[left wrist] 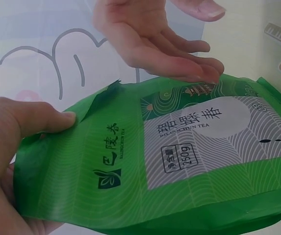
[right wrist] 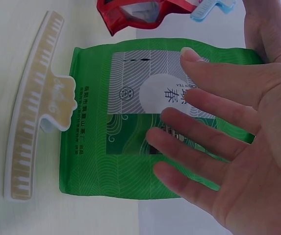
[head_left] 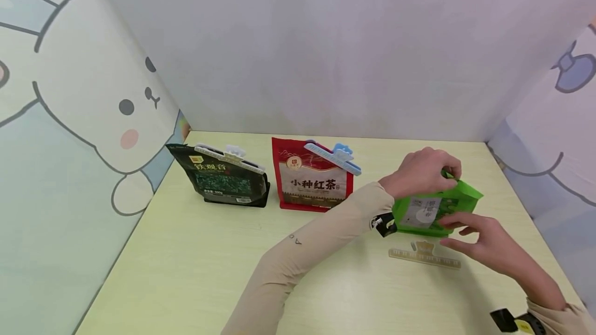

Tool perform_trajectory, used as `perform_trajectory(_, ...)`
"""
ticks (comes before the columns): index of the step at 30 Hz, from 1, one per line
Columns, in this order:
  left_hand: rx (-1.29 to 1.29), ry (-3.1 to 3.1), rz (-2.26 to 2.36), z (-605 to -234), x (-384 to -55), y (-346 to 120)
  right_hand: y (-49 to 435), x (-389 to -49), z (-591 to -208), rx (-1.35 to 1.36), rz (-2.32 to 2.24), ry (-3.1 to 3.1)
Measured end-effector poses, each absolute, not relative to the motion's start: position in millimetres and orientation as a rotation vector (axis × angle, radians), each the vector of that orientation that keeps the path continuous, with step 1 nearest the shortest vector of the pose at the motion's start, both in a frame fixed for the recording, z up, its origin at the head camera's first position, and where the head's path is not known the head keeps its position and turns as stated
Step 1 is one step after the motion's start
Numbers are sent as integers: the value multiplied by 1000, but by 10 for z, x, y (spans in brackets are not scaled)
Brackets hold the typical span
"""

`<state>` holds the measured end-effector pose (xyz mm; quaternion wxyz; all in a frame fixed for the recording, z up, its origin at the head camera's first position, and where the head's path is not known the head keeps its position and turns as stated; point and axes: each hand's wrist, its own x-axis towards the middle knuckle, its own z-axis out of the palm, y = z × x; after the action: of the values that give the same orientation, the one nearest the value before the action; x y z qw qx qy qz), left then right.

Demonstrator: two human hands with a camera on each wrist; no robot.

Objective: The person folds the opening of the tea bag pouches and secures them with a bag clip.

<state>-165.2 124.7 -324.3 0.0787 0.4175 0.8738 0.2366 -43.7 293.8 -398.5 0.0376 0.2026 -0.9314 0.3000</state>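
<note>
A green tea bag (head_left: pixel 453 206) with a grey label stands at the right of the table. My left hand (head_left: pixel 423 172) grips its top edge, thumb in front and fingers behind, as the left wrist view shows the bag (left wrist: pixel 120 171) close up. My right hand (head_left: pixel 484 242) is in front of the bag, its fingers spread and holding nothing; in the right wrist view the fingers (right wrist: pixel 199 142) overlap the bag's front. On the table before the bag lies a beige sealing clip (head_left: pixel 425 255) with a piano-key pattern, also large in the right wrist view.
A red tea bag (head_left: pixel 312 177) with a light blue clip (head_left: pixel 334 156) stands at the back centre. Left of it is a black tea bag (head_left: pixel 223 177) with a white clip (head_left: pixel 230 157). Cartoon-printed walls (head_left: pixel 84 118) close in the table's sides, and a plain one runs behind.
</note>
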Motion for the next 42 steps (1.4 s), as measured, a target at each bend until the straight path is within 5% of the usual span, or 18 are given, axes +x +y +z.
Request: perform_trajectory(42,1221,2628,686,-3269,-1672,1258,2833,-493,-4287,609,969,-2992)
